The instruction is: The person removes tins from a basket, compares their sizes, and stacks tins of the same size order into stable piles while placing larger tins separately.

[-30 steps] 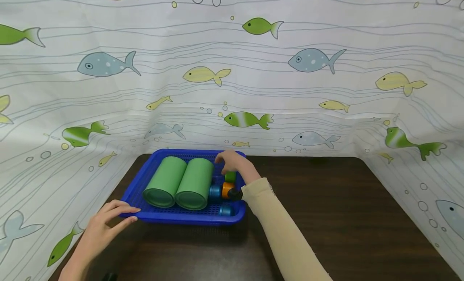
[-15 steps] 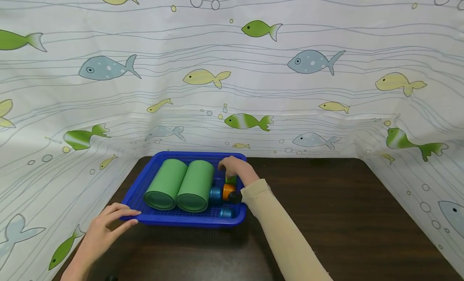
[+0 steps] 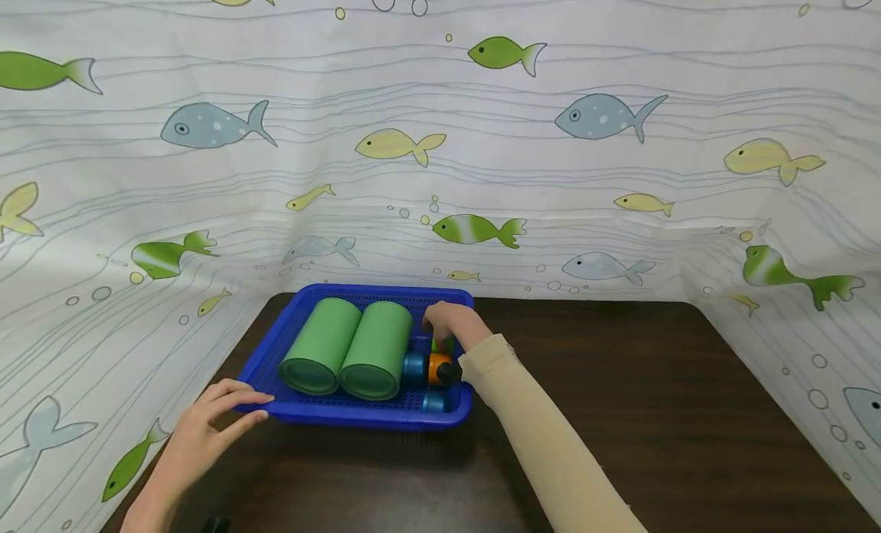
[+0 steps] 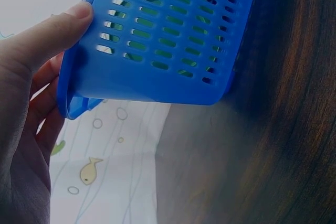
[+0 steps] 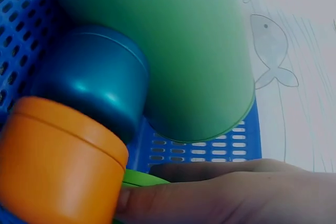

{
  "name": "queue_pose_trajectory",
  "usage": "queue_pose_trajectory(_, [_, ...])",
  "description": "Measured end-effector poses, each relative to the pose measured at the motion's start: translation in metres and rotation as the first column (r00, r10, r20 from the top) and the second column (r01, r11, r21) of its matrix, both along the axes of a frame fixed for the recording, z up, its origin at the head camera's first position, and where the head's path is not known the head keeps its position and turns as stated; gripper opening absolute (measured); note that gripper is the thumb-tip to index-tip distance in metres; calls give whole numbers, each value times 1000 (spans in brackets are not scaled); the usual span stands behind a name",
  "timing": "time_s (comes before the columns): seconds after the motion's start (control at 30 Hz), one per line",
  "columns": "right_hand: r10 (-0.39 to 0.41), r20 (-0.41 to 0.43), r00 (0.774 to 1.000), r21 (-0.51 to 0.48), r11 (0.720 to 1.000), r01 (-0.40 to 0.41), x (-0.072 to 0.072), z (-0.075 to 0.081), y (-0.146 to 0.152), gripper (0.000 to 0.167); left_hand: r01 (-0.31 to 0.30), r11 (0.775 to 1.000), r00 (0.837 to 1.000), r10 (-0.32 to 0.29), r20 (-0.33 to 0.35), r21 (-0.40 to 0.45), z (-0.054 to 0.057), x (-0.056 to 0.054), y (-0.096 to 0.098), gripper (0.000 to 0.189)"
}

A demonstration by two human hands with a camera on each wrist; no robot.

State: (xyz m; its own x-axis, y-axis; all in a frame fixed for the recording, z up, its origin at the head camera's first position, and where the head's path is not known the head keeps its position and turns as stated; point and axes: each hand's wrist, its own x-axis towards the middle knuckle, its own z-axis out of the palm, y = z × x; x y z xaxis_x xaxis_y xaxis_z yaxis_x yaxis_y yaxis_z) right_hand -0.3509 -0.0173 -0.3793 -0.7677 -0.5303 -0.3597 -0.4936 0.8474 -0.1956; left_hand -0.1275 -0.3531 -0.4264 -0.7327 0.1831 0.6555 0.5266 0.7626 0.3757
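Note:
My left hand (image 3: 196, 441) grips the near left corner of the blue plastic basket (image 3: 358, 417); the left wrist view shows the thumb outside its rim and the fingers behind. My right hand (image 3: 456, 324) reaches down into the right side and holds a small green jar (image 5: 147, 178), mostly hidden by the hand. Just nearer lies an orange jar (image 5: 63, 166), right beside a shiny blue jar (image 5: 92, 77). Another blue jar (image 3: 435, 401) sits in the near right corner. Two large pale green canisters (image 3: 320, 342) lie side by side on the basket's left.
The basket stands on a dark wooden table (image 3: 606, 411), towards its back left. A white fish-print sheet (image 3: 523, 166) rises behind the table and along both sides. The right sleeve (image 3: 544, 441) crosses the table's front.
My right hand has lowered slightly and its fingers have come down over the small green jar. My left hand stays at the basket's corner. The head view has shifted slightly.

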Motion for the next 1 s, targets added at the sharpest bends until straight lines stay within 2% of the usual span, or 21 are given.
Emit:
queue_pose_trajectory(0.17, [4,-6,1000,59,998,-4,1,2,0,56,12,1000,1000,-12,-1,8,1,-1,2,44])
queue_pose_trajectory(0.43, [40,-13,999,22,999,-39,3,10,3,49,2,1000,1000,-2,4,8,0,-1,1,43])
queue_pose_trajectory(0.57, [72,-18,997,-47,996,-73,4,20,8,50,8,1000,1000,-8,-3,13,1,0,1,42])
queue_pose_trajectory(0.73, [108,-63,992,-150,982,-117,5,28,22,50,-1,1000,1000,1,-11,11,2,-1,0,44])
queue_pose_trajectory(0.87, [148,-110,983,-233,958,-170,8,27,35,47,7,1000,1000,-7,-17,10,0,-1,1,44])
queue_pose_trajectory(1.0, [178,-171,969,-317,921,-225,11,23,49,47,17,1000,1000,-17,-15,15,-1,-1,1,45])
